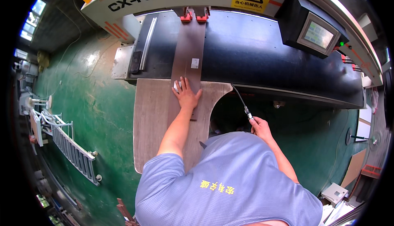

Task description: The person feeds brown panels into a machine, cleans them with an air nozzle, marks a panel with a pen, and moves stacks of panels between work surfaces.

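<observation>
Resting on brown board (189,41) near white printed label (195,63): left hand (187,98).

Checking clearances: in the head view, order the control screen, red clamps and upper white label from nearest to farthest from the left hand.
1. Upper white label: beyond the left hand, on the brown board.
2. Red clamps: at the board's far end.
3. Control screen: off to the right.

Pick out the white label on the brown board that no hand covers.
The far label, between the left hand and the red clamps; the other label is partly covered by that hand.
</observation>
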`<act>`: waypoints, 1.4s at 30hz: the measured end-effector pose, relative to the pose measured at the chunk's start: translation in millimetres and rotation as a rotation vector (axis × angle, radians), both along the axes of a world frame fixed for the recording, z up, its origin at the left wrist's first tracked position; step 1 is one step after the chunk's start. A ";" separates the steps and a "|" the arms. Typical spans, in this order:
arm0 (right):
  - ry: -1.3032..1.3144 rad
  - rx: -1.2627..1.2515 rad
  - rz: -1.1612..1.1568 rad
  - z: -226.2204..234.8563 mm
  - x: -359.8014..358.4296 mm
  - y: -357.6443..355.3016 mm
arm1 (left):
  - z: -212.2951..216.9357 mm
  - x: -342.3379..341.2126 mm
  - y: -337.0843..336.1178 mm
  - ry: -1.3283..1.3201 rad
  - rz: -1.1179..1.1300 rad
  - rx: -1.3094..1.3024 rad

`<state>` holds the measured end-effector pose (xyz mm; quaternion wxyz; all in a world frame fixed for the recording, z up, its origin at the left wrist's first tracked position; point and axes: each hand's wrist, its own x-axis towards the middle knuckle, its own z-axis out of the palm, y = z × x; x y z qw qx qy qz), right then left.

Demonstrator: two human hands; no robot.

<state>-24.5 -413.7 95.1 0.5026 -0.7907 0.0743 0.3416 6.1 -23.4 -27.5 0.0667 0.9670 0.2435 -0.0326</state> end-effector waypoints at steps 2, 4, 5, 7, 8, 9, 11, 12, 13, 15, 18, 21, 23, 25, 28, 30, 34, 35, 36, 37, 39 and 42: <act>-0.004 0.042 -0.020 -3.1 -1.1 -2.0 | -0.6 -0.6 0.6 -0.005 -0.004 -0.006; -0.022 0.126 -0.070 -8.5 -2.3 -2.3 | 0.7 -1.1 1.1 -0.009 -0.006 -0.018; 0.007 0.109 -0.038 -5.5 0.6 -2.8 | 0.4 -2.6 0.9 -0.006 -0.004 -0.025; 0.063 0.073 0.032 1.3 8.4 -4.8 | -0.1 -16.0 -1.4 -0.001 0.007 -0.040; 0.051 0.064 0.018 4.2 9.8 -5.0 | 1.2 -26.8 -3.8 -0.001 0.000 -0.041; 0.039 0.057 0.001 5.4 10.2 -4.3 | 2.2 -43.1 -6.9 -0.001 -0.010 -0.039; 0.011 0.065 -0.024 5.0 9.6 -5.4 | 3.9 -89.1 -13.7 0.019 -0.035 -0.048; -0.007 0.083 -0.028 3.1 11.3 -5.6 | 5.8 -115.2 -16.6 0.037 -0.047 -0.056; -0.015 0.098 -0.029 -0.1 8.5 -6.6 | 9.4 -146.6 -22.9 0.095 -0.042 -0.073; -0.029 0.126 -0.037 -9.9 7.9 -5.4 | 19.2 -187.1 -27.3 0.205 -0.035 -0.099; 0.019 0.141 0.035 -20.3 13.6 2.7 | 16.2 -191.0 -25.6 0.033 -0.081 -0.194; 0.098 0.059 0.128 -13.3 18.7 22.9 | 5.9 -159.2 -52.9 0.018 -0.061 -0.147; -0.040 0.077 0.088 -10.3 12.1 31.3 | 2.3 -149.6 -66.0 -0.052 -0.052 -0.185; -0.080 0.049 0.112 -3.9 21.5 32.8 | -0.6 -143.1 -72.9 -0.168 -0.045 -0.284; -0.001 0.039 0.115 3.5 24.5 30.7 | 13.9 -112.5 -81.2 -0.220 0.145 -0.373; -0.024 0.093 0.086 -1.4 23.6 27.7 | 16.3 -105.4 -75.7 -0.310 0.168 -0.313; -0.014 0.084 0.107 1.0 22.1 17.8 | 34.2 -126.8 -42.1 -0.337 0.189 -0.287; -0.011 0.090 0.106 -2.5 22.2 14.2 | 36.5 -136.3 -28.6 -0.327 0.173 -0.240; -0.009 0.097 0.106 -5.0 22.6 13.0 | 37.2 -144.5 -15.0 -0.319 0.157 -0.192; -0.009 0.089 0.106 -7.5 22.4 11.7 | 31.8 -152.7 -0.9 -0.294 0.149 -0.175; -0.002 0.074 0.123 -10.1 20.5 13.0 | 19.4 -169.5 18.4 -0.238 0.149 -0.138; 0.001 0.071 0.195 -12.2 16.1 19.3 | 17.7 -168.8 22.8 -0.113 0.186 -0.034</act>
